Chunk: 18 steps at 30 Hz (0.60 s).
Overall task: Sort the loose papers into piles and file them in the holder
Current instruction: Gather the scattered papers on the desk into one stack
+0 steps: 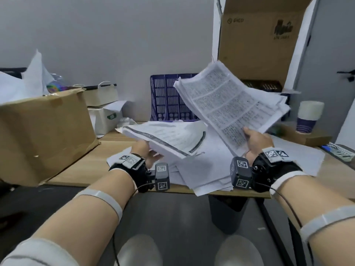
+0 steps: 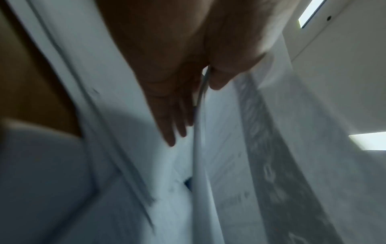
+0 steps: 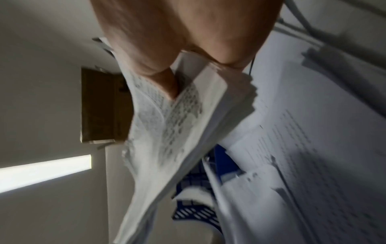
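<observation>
Near the table's edge, the left hand grips a flat paper bundle — the right hand grasps a raised printed sheaf, before the far blue holder.

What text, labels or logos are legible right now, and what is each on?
"PIED": upright cardboard box, upper left of its face.
Dark logo with a line of letters under it, same box: too blurred to read.
Dense print on the stack in the right hand: too small.
Print on the stack in the left hand: too faint.
Green label on the white box: unreadable.
</observation>
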Available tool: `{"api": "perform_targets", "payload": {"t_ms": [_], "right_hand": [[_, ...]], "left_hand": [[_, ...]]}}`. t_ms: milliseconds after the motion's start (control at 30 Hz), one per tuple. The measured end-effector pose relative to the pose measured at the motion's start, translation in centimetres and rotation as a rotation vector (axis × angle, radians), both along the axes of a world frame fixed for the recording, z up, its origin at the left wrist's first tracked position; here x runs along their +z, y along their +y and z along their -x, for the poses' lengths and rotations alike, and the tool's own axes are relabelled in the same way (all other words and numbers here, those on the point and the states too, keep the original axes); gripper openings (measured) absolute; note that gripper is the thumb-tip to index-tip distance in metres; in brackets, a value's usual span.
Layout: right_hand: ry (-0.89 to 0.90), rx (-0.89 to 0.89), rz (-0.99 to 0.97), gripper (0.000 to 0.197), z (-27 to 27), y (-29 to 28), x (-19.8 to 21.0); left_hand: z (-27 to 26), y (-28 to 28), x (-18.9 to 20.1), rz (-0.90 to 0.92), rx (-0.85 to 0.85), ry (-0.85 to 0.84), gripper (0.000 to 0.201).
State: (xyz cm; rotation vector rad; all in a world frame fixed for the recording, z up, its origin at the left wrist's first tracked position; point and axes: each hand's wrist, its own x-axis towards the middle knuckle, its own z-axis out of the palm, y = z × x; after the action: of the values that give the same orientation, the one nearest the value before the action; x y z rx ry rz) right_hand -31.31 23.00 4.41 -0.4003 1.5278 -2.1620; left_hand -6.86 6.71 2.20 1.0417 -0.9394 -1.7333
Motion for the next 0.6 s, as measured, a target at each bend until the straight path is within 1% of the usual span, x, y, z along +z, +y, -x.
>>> {"api": "perform_targets", "payload": {"t_ms": [33,100,133,167,200,233,267,300,333,367,400,433,467,533,600], "right_hand": [[-0.011,0.047,-0.036,0.024,-0.2,-1.0,-0.7],[-0.023,0.143,-0.111,0.025,-0.7,-2.9,-2.2],[0.002,0.184,-0.166,0.026,-1.1,-3.8,-2.9],[0.024,0.227,-0.222,0.03,-1.6,-4.7,-3.4],[0.064,0.232,-0.285,0.032,-2.0,-5.5,-3.9],[0.063,0.26,-0.307,0.031,-2.6,-6.1,-4.1],[0.061,0.291,-0.314,0.026,-3.1,-6.6,-4.4],[0.067,0.342,-0.328,0.019,-3.6,-7.2,-4.6],[0.079,0.404,-0.357,0.014,-4.1,-7.9,-4.9],[0.12,0.459,-0.407,0.013,-4.4,-8.4,-5.0],[0.197,0.506,-0.488,0.023,-4.6,-9.0,-5.3],[0.289,0.559,-0.579,0.037,-4.4,-9.8,-5.6],[0.378,0.595,-0.677,0.043,-3.9,-10.6,-6.3],[0.523,0.654,-0.8,0.042,-3.6,-11.4,-6.6],[0.655,0.69,-0.86,0.036,-5.0,-10.7,-5.2]], "left_hand": [[-0.8,0.1,-0.5,-0.054,-0.028,0.027,0.022],[-2.2,0.0,-1.9,-0.101,-0.128,0.0,0.022],[-2.9,-0.4,-2.6,-0.116,-0.146,-0.011,0.025],[-3.8,-0.6,-3.2,-0.16,-0.148,0.013,0.028],[-4.4,-0.9,-3.7,-0.201,-0.125,0.061,0.026],[-5.0,-1.4,-4.0,-0.201,-0.1,0.106,0.024],[-5.5,-1.8,-4.3,-0.209,-0.084,0.124,0.029],[-5.8,-2.2,-4.5,-0.207,-0.085,0.145,0.043],[-5.9,-2.6,-4.6,-0.214,-0.085,0.16,0.062],[-6.1,-3.3,-4.9,-0.222,-0.093,0.172,0.072],[-6.1,-3.8,-5.1,-0.229,-0.103,0.161,0.073],[-6.0,-4.1,-5.3,-0.228,-0.106,0.113,0.069],[-5.8,-4.3,-5.4,-0.219,-0.105,0.069,0.063],[-5.4,-4.7,-5.6,-0.162,-0.075,-0.062,0.05],[-5.0,-5.1,-6.0,-0.119,-0.048,-0.173,0.04]]}}
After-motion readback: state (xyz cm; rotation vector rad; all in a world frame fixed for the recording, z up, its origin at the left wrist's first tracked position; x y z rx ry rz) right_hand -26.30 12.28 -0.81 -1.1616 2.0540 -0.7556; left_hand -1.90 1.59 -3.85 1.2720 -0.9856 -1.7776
